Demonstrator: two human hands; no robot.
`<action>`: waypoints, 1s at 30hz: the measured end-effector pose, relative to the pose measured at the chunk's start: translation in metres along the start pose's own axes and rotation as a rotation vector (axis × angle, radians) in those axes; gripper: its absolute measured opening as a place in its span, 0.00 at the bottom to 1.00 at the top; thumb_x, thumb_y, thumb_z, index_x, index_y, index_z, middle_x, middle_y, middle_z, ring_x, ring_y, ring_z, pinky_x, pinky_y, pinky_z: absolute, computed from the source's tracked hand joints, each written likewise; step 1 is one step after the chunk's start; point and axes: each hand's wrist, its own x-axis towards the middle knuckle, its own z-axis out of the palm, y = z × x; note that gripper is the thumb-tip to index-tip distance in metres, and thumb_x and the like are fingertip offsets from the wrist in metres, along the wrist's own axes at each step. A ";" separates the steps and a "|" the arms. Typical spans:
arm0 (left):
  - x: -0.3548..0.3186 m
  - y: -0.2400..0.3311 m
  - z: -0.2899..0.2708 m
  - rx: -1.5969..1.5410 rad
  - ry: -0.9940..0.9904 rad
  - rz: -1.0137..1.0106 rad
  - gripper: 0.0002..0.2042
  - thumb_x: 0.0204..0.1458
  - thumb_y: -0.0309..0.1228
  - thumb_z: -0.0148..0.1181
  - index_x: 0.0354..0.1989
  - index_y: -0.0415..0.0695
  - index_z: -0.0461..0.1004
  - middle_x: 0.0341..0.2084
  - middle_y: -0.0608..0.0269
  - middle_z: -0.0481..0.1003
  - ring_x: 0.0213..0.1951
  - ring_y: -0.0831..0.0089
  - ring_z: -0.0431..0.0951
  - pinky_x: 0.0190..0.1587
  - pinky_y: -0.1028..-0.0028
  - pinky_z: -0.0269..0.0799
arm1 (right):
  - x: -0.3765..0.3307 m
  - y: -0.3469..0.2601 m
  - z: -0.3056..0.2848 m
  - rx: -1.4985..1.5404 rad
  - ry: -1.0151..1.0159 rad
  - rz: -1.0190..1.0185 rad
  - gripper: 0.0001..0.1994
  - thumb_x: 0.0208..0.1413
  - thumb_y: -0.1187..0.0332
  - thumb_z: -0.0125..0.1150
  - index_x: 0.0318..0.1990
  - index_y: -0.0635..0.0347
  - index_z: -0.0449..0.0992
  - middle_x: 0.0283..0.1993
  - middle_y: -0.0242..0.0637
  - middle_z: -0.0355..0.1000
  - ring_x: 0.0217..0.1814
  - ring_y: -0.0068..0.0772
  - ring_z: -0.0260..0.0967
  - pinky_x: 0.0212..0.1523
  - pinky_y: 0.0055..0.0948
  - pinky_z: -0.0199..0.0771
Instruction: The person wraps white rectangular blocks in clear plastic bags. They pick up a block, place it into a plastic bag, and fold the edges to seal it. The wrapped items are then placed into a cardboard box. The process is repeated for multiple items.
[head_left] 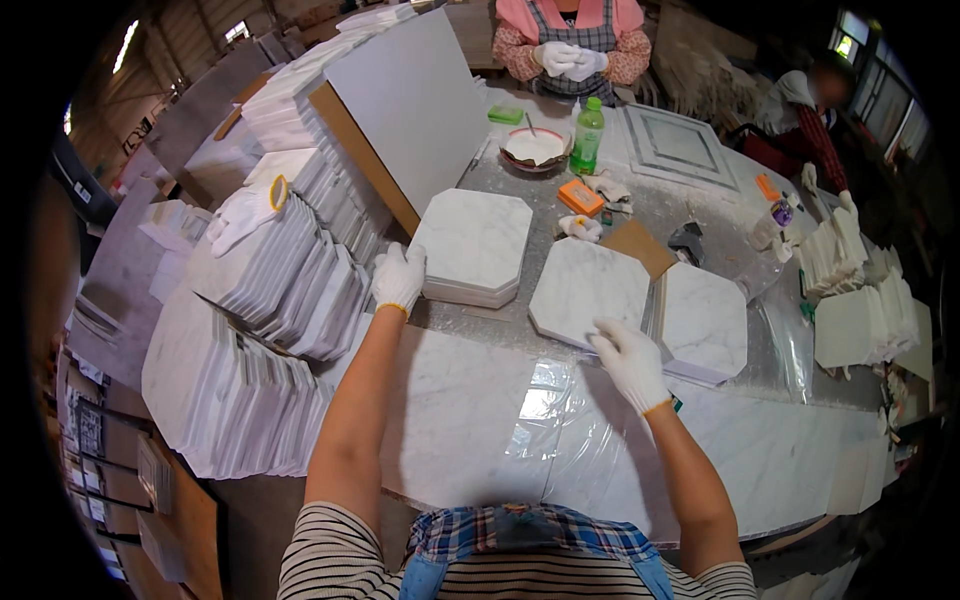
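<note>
My left hand (398, 276), in a white knit glove, lies against the left side of a short stack of octagonal white marble tiles (472, 238). Its fingers are stretched out and hold nothing. My right hand (632, 366), gloved the same way, reaches the near right edge of another octagonal marble tile (588, 290). The fingers of this hand are extended and apart, with their tips over the tile's edge. Just right of that hand is a further stack of such tiles (704, 312), close beside the middle tile.
Many tiles (240, 385) stand in rows at left, with a loose glove (245, 215) on top. A large white panel (405, 115) leans behind. Across the table are a bowl (535, 148), a green bottle (587, 135), an orange box (580, 197) and a person's gloved hands (570, 60).
</note>
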 end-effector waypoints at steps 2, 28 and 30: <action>0.005 0.003 0.003 0.009 -0.008 0.070 0.26 0.57 0.52 0.49 0.48 0.40 0.76 0.47 0.32 0.73 0.50 0.38 0.75 0.55 0.51 0.70 | 0.022 -0.003 0.016 0.053 -0.046 -0.057 0.18 0.60 0.59 0.58 0.53 0.55 0.78 0.43 0.45 0.79 0.46 0.49 0.77 0.47 0.38 0.76; -0.014 0.035 0.002 0.201 -0.049 0.047 0.26 0.58 0.51 0.52 0.39 0.34 0.80 0.43 0.40 0.77 0.44 0.45 0.80 0.48 0.52 0.75 | 0.160 -0.030 0.104 0.738 -0.373 0.404 0.23 0.58 0.52 0.64 0.50 0.63 0.71 0.37 0.33 0.72 0.28 0.21 0.68 0.25 0.25 0.70; -0.017 0.036 0.003 0.182 -0.042 0.042 0.27 0.58 0.51 0.52 0.39 0.34 0.80 0.42 0.40 0.77 0.44 0.45 0.80 0.48 0.52 0.75 | 0.160 -0.028 0.105 0.744 -0.359 0.384 0.21 0.58 0.53 0.65 0.48 0.61 0.71 0.35 0.31 0.71 0.26 0.20 0.65 0.23 0.24 0.66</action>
